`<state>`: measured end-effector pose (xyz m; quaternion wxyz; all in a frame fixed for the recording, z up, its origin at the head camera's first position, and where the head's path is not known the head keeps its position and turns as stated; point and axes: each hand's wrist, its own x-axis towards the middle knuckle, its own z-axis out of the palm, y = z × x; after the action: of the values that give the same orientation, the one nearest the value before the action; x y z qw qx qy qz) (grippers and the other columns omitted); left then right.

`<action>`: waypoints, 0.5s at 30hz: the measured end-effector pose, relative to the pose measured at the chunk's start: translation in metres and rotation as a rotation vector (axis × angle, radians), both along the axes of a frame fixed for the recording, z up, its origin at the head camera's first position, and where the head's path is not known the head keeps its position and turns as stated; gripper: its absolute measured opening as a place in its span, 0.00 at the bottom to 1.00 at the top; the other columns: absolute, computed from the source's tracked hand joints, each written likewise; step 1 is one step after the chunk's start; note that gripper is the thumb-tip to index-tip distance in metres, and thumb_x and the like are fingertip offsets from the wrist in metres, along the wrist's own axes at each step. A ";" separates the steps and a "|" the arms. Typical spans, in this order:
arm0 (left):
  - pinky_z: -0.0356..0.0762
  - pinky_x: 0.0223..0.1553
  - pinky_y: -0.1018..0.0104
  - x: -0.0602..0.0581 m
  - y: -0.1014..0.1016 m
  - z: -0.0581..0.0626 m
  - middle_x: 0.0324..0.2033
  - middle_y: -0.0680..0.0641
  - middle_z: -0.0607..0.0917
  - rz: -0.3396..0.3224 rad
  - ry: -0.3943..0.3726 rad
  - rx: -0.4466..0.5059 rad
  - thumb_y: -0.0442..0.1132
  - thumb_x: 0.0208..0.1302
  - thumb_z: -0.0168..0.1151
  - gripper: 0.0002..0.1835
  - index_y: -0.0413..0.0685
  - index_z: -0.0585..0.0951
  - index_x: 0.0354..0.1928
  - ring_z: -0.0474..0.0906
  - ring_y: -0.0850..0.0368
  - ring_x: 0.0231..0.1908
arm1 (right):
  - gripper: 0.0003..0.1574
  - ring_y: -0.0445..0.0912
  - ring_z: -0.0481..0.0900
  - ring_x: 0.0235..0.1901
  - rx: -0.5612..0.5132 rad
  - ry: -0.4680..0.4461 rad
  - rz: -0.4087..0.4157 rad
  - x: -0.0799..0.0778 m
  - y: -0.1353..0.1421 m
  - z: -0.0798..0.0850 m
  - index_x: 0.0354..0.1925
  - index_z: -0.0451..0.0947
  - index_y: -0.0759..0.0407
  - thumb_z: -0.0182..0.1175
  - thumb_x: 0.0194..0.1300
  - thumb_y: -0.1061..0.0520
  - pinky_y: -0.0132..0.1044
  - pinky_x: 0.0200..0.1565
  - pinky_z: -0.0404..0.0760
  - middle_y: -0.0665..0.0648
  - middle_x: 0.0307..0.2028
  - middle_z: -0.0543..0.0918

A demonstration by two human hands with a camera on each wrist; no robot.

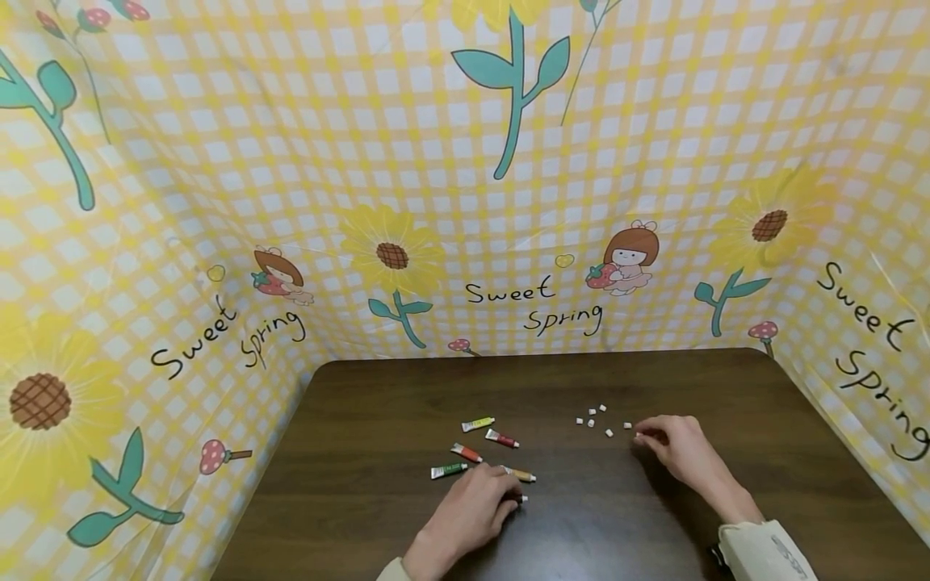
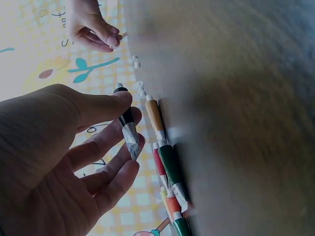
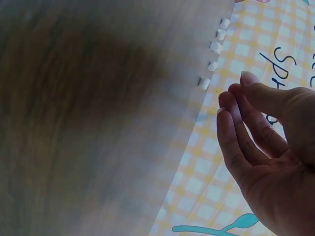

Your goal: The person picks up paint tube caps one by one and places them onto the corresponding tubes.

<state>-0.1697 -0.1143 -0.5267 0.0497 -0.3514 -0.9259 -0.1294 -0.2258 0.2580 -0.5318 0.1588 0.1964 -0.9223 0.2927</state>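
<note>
My left hand (image 1: 471, 507) pinches a small black paint tube (image 2: 129, 120) between thumb and fingers. Its white nozzle points away from the palm, and its silver end reaches the other fingers. Around that hand on the table lie a green tube (image 1: 448, 470), an orange tube (image 1: 467, 453), an ochre tube (image 1: 521, 475), a dark red tube (image 1: 503, 439) and a yellow tube (image 1: 478, 424). At the right, my right hand (image 1: 686, 456) pinches a tiny white cap (image 1: 638, 436) at its fingertips, mostly hidden by them. Several loose white caps (image 1: 591, 423) lie just left of it.
The dark brown wooden table (image 1: 378, 395) has rounded far corners. A yellow checked cloth (image 1: 465, 242) with flowers and lettering rises as walls behind and at both sides of it.
</note>
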 end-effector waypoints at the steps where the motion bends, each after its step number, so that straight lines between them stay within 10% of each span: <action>1: 0.81 0.45 0.68 0.000 0.000 0.000 0.41 0.59 0.89 0.000 -0.001 0.009 0.41 0.71 0.72 0.04 0.58 0.89 0.44 0.81 0.65 0.40 | 0.06 0.39 0.88 0.31 -0.002 0.010 0.000 0.001 0.000 0.000 0.36 0.92 0.59 0.76 0.62 0.68 0.33 0.31 0.84 0.50 0.32 0.92; 15: 0.81 0.44 0.71 -0.003 -0.002 0.007 0.42 0.57 0.87 0.012 -0.004 0.084 0.40 0.73 0.70 0.04 0.55 0.89 0.46 0.80 0.65 0.42 | 0.10 0.36 0.87 0.32 -0.120 0.015 -0.018 0.016 -0.013 0.004 0.41 0.93 0.60 0.75 0.61 0.70 0.31 0.33 0.85 0.53 0.37 0.93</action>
<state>-0.1728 -0.1161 -0.5194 0.0633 -0.3434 -0.9218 -0.1684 -0.2094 0.2455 -0.5277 0.1797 0.1802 -0.9036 0.3446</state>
